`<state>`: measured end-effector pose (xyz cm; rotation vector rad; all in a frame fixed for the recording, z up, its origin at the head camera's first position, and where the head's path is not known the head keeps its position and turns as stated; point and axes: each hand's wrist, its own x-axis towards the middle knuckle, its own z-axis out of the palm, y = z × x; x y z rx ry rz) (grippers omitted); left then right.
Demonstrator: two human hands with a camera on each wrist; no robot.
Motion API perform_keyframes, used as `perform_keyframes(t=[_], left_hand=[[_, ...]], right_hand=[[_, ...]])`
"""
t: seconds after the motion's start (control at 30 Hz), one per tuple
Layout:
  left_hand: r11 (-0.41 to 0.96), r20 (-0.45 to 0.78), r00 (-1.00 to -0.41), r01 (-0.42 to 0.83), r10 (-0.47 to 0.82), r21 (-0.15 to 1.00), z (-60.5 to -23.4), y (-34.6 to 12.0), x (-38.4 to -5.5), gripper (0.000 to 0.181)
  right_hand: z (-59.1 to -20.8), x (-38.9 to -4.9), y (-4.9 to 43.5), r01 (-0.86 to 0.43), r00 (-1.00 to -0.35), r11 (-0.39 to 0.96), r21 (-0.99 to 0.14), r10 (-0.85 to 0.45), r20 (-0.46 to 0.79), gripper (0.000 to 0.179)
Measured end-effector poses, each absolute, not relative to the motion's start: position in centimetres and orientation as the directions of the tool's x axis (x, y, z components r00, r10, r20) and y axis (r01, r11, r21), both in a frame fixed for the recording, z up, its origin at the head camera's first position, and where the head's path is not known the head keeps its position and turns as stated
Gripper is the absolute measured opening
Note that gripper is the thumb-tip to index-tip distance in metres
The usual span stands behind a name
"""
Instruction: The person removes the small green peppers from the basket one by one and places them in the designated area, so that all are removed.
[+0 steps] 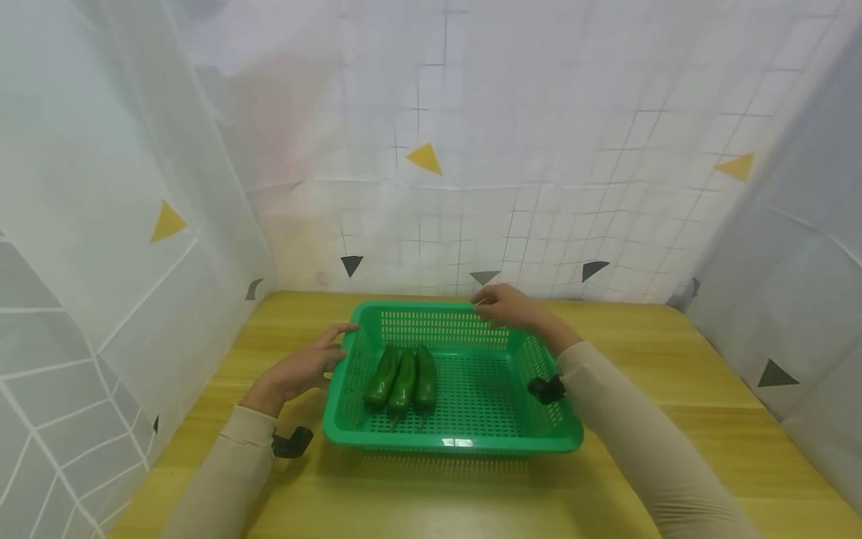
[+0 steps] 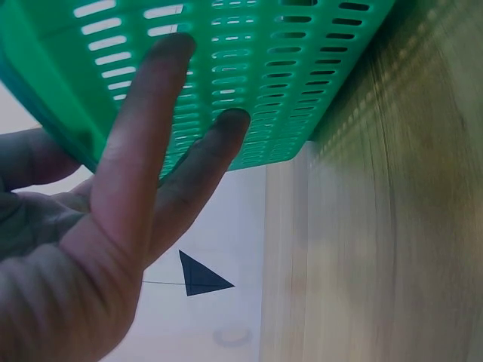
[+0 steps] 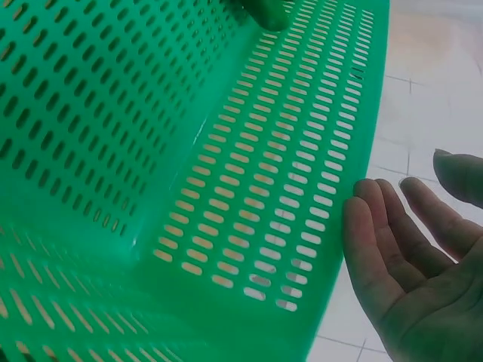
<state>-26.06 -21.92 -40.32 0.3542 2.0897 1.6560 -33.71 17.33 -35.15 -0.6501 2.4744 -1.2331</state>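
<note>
- three green peppers (image 1: 402, 383) lie side by side on the floor of the green basket (image 1: 478, 389), in its left half, close to its left wall; their narrow ends point toward the basket's far wall and their thick ends toward its near wall.
- one left hand (image 1: 303, 370) is at the basket's left wall, clenched on nothing: its fingers are spread and fairly straight, with one fingertip over the basket's rim and others against the slotted wall from outside.
- one right hand (image 1: 513, 307) is at the basket's far rim, toward its right corner, with a loose, released grip; the fingers bend only slightly and the thumb stands apart. the fingertips lie right at the rim, though whether they press on it i cannot tell.
- two beige sleeves (image 1: 640, 430) come in from the near side of the basket, one to its left, one crossing its right end.
- two small black devices (image 1: 292, 443) sit at the wrists, one left of the basket, one over its right wall.
- one wooden table (image 1: 640, 352) lies under the basket; a pale patterned backdrop (image 1: 539, 150) with yellow and dark triangles rises behind it.
</note>
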Motion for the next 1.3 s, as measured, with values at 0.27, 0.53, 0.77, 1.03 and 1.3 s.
perform_keyframes(t=[0.27,0.53,0.77,1.03,1.3], left_hand=[[0.253,-0.184,-0.865,-0.069,0.468,0.965,-40.3,-21.9,-26.1,0.055],[0.256,-0.189,-0.868,-0.074,0.460,0.964,-40.1,-21.9,-25.9,0.056],[0.250,-0.188,-0.867,-0.076,0.462,0.965,-40.2,-21.9,-26.0,0.056],[0.245,-0.186,-0.868,-0.078,0.460,0.966,-40.4,-21.8,-26.2,0.055],[0.254,-0.198,-0.870,-0.088,0.451,0.963,-40.4,-21.5,-26.1,0.056]], right_hand=[[-36.3,-33.9,15.8,-0.320,-0.823,0.559,-0.765,-0.564,-0.068,0.041],[-36.6,-33.3,13.9,-0.339,-0.813,0.580,-0.740,-0.577,-0.079,0.039],[-37.1,-33.3,13.0,-0.316,-0.795,0.571,-0.758,-0.595,-0.116,0.038],[-38.1,-33.6,12.4,-0.289,-0.802,0.618,-0.731,-0.573,-0.168,0.037],[-38.9,-33.4,11.4,-0.258,-0.790,0.614,-0.746,-0.578,-0.202,0.037]])
